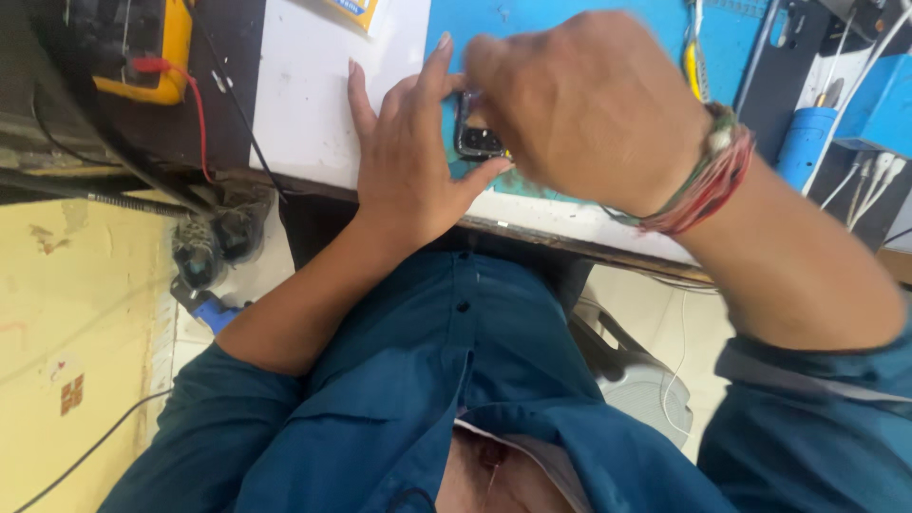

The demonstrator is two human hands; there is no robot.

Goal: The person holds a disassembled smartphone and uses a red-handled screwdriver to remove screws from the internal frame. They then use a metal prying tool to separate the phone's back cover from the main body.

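Note:
A small dark phone-like device [473, 140] lies on a blue work mat [560, 24] near the front edge of the white bench top [304, 95]. My left hand [408, 161] rests flat beside it, fingers spread, thumb pressed against the device's lower edge. My right hand [589, 104] hovers over the device's right side, blurred, with its fingertips curled down onto it. Whether it holds a tool is hidden. Red and green thread bands [708, 176] circle my right wrist.
A yellow multimeter [142, 47] with a red lead [195, 104] sits at the back left. Hand tools [698, 57], a blue cylinder [806, 142], a blue box [879, 104] and white cables [869, 171] crowd the right. A grey fan-like object [641, 385] stands on the floor.

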